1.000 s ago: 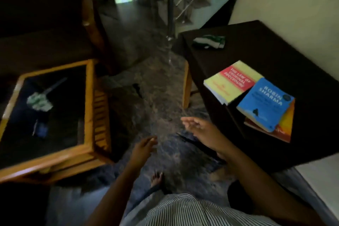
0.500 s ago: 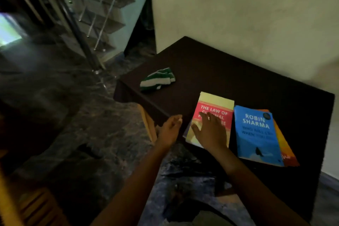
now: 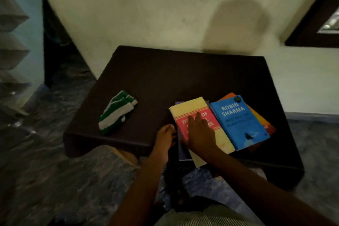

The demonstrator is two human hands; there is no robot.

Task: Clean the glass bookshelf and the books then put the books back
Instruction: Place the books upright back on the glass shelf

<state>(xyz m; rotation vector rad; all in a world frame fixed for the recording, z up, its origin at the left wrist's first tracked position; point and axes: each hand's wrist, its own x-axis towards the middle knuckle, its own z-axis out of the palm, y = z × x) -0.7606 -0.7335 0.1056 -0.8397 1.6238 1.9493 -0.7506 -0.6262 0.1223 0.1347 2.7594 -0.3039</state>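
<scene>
Head view: left hand (image 3: 165, 135) has moved from the worktop's (image 3: 165, 75) front edge to the yellow-red book's (image 3: 190, 108) left side. Its fingers are curled there, grip unclear. Right hand (image 3: 200, 135) stays flat, released, on the cover. Pickup likely next; striped cloth (image 3: 117, 113) lies untouched near the left edge.

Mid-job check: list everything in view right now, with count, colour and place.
table: 1, dark brown, against the wall
cloth: 1, green-and-white striped, left on the table
yellow-and-red book: 1, at the table's near edge, atop the purple book
purple book: 1, mostly hidden, overhanging the edge
blue Robin Sharma book: 1, right of the yellow-and-red book
orange book: 1, under the blue one
stairs: 1 flight, grey, far left
left hand: 1, at the stack's left edge, grip unclear
right hand: 1, flat on the yellow-and-red book
</scene>
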